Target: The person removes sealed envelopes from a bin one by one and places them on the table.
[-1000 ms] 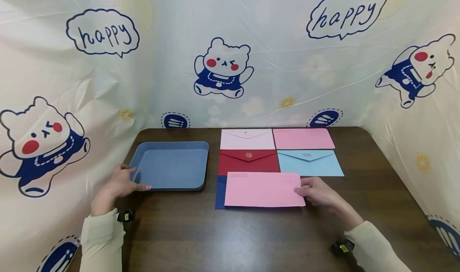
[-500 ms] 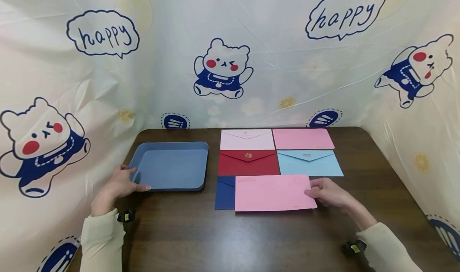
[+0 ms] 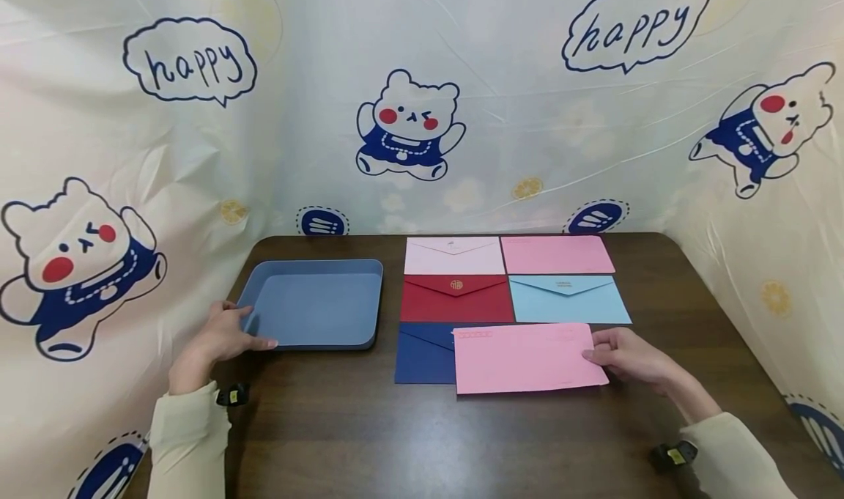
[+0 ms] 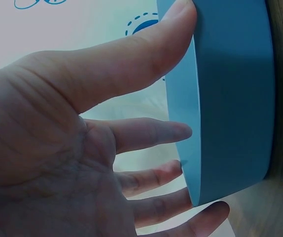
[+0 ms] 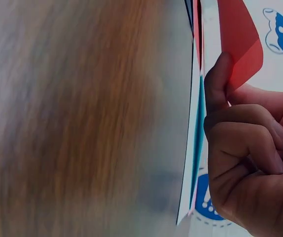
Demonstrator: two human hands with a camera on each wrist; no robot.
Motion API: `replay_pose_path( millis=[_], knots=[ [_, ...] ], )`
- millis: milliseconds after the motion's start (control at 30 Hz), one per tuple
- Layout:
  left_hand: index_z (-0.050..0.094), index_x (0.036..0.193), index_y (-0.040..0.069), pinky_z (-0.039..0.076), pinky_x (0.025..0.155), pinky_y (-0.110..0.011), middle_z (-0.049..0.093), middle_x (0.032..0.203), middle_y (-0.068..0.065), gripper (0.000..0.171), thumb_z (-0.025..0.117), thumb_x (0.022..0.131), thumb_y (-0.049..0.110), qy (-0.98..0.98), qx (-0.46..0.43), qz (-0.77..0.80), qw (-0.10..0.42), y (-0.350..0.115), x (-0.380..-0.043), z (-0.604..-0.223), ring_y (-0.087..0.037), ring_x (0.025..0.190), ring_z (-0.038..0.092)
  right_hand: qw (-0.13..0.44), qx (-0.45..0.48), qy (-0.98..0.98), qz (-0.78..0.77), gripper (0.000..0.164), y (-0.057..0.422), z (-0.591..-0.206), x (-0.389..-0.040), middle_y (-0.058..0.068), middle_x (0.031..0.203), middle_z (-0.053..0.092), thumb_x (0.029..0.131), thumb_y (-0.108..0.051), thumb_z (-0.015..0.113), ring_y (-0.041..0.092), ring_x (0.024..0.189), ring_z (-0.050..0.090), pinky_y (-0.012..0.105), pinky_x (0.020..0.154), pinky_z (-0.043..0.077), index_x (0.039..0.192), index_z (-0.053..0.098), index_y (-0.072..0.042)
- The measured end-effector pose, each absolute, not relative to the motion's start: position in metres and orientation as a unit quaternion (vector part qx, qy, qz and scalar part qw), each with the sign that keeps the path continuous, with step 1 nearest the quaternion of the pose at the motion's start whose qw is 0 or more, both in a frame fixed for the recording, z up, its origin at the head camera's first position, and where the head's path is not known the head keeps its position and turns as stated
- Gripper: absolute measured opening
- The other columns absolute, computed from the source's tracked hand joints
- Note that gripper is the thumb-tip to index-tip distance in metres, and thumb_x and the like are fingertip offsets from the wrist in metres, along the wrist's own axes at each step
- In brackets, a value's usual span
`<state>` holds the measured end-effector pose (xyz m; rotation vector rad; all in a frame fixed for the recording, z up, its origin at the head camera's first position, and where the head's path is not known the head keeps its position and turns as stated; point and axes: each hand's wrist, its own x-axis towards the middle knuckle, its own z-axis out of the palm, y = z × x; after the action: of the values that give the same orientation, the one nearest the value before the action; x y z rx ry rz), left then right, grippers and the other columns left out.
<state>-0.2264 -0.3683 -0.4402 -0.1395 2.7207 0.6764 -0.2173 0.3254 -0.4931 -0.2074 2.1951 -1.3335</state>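
My right hand (image 3: 629,354) pinches the right edge of a pink envelope (image 3: 521,360) between thumb and fingers. This envelope hangs partly over a dark blue envelope (image 3: 422,356), whose right part is hidden. In the right wrist view, the held envelope (image 5: 242,37) looks reddish, and the other fingers are curled in. My left hand (image 3: 224,335) rests at the near left corner of a blue tray (image 3: 316,301). Seen from the left wrist, its thumb touches the wall of the tray (image 4: 235,108), and its fingers lie fairly straight against another side.
Behind the dark blue envelope lie a red envelope (image 3: 455,301) and a light blue envelope (image 3: 570,301). Farther back are a pale pink envelope (image 3: 453,261) and a second pink envelope (image 3: 557,255). A printed curtain (image 3: 409,206) surrounds the brown table (image 3: 343,426).
My right hand has moved right and slightly nearer with the pink envelope, uncovering more of the dark blue one. The left hand and the tray stay put.
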Motion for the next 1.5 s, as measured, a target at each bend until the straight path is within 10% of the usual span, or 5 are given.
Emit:
replay_pose_path(
  millis=[1500],
  knots=[
    [0.025,0.152,-0.023,0.035,0.105,-0.071,0.012,0.141,-0.050,0.110,0.088,0.087,0.040,0.955,-0.048,0.235,0.171,-0.366,-0.227,-0.440,-0.061,0.127,0.028,0.305,-0.035,0.819,-0.486,0.026,0.434,-0.499,-0.208,0.000,0.062,0.046,0.109,-0.014,0.056,0.013,0.052,0.042,0.030,0.047,0.029,0.109,0.060,0.012]
  ],
)
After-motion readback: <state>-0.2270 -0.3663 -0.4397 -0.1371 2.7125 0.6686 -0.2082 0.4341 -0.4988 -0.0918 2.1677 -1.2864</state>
